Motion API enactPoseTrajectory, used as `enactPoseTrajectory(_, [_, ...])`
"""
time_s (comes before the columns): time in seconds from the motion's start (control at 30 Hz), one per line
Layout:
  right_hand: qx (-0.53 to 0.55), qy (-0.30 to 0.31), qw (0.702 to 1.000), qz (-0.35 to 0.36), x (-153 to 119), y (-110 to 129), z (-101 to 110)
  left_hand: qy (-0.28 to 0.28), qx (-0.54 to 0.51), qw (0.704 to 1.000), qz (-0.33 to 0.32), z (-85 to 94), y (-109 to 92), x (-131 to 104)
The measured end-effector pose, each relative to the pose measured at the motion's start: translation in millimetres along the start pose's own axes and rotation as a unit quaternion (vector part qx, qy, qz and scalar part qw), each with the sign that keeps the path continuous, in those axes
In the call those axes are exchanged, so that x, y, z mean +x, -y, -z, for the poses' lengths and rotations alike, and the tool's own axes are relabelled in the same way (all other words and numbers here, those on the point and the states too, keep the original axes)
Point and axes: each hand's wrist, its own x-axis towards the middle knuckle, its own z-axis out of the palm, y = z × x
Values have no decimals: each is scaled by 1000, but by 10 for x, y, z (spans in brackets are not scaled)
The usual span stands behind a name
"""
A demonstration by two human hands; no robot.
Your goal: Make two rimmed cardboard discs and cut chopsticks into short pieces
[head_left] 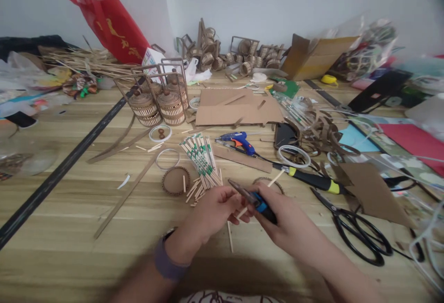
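Note:
My left hand (222, 206) is closed, its fingers pinching a thin wooden stick (243, 212). My right hand (286, 217) wraps round blue-and-black-handled pliers (255, 199), whose dark jaws point up and left over the left fingertips. Part of the stick is hidden by the hands and the tool. Just beyond them lies a pile of wooden sticks (204, 164), some in green-printed paper wrappers. Left of the pile is a round cardboard ring (176, 181) with one short stick inside its rim. Another ring (268, 184) is partly covered by my right hand. A loose stick (230, 237) lies below my left hand.
A blue glue gun (239, 141) lies beyond the sticks. Black scissors (360, 233) and a black-and-yellow tool (314, 180) are at the right. Lidded stick-and-cardboard baskets (171, 108) stand back left, near a cardboard sheet (239, 106).

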Motion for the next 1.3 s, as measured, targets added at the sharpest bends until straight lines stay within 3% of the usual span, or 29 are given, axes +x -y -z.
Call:
enactPoseTrajectory(0.17, [-47, -44, 998, -1, 5, -113, -90, 3, -9, 999, 40, -28, 32, -14])
enactPoseTrajectory(0.33, [0, 9, 1000, 13, -5, -171, -49, 54, -34, 997, 54, 1, 80, -25])
enactPoseTrajectory(0.6, [35, 64, 997, 21, 21, -160, -34, 76, -68, 992, 75, -9, 105, -74])
enactPoseTrajectory(0.7, [35, -11, 999, 29, 23, -184, -85, 57, -89, 992, 71, -6, 119, -75])
enactPoseTrajectory(0.8, [9, -143, 990, 17, 6, -214, -202, -2, -143, 988, 53, -6, 143, -38])
enactPoseTrajectory(0.87, [-16, -182, 983, 9, -13, -227, -297, -37, -180, 982, 40, -24, 154, -10])
enactPoseTrajectory(1.03, [-50, -197, 979, 13, -40, -233, -457, -66, -204, 976, 23, -122, 163, 15])
enactPoseTrajectory(1.3, [-32, -209, 977, -2, -32, -266, -495, -69, -167, 984, -7, -174, 198, 21])
